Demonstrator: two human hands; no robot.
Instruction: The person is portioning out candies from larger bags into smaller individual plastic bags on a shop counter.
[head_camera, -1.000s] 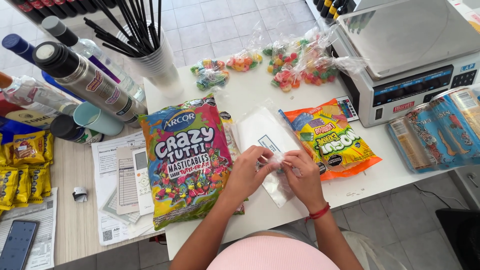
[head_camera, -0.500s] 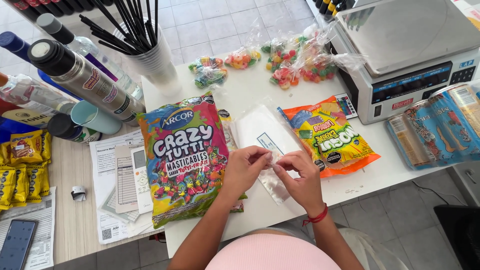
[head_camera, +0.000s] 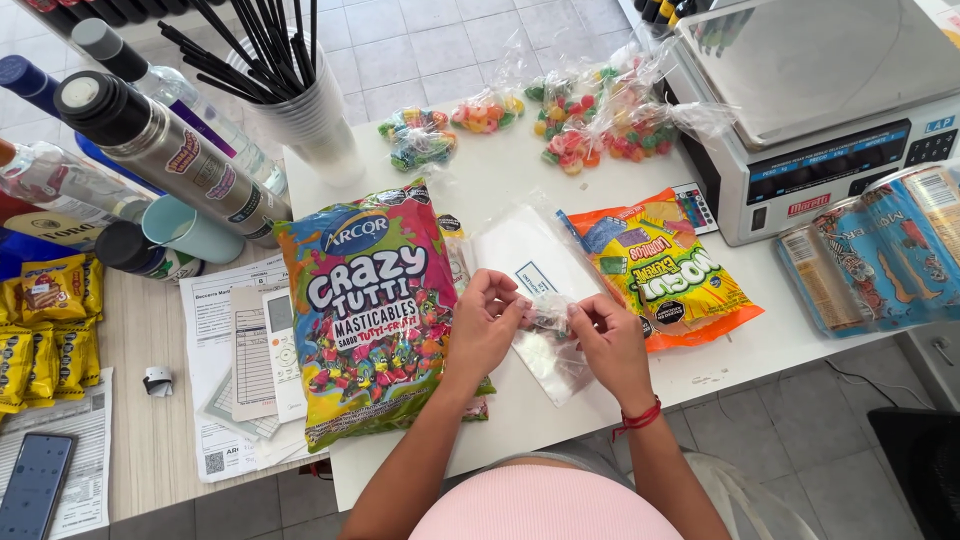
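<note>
Had my left hand (head_camera: 487, 322) and right hand (head_camera: 605, 335) pinched together on the little clear bag (head_camera: 552, 345), flat on the table (head_camera: 500, 170) to steady it. Big candy bag (head_camera: 372, 310) sat just left of my fingers, orange one (head_camera: 660, 270) just right.

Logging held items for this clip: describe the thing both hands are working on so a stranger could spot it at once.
On the white table, in front of the grey weighing scale, two big candy bags lie side by side. Between them the left hand and right hand pinch a small clear plastic bag. Unlike the multicoloured bag and the orange bag, it is see-through and unprinted.
</note>
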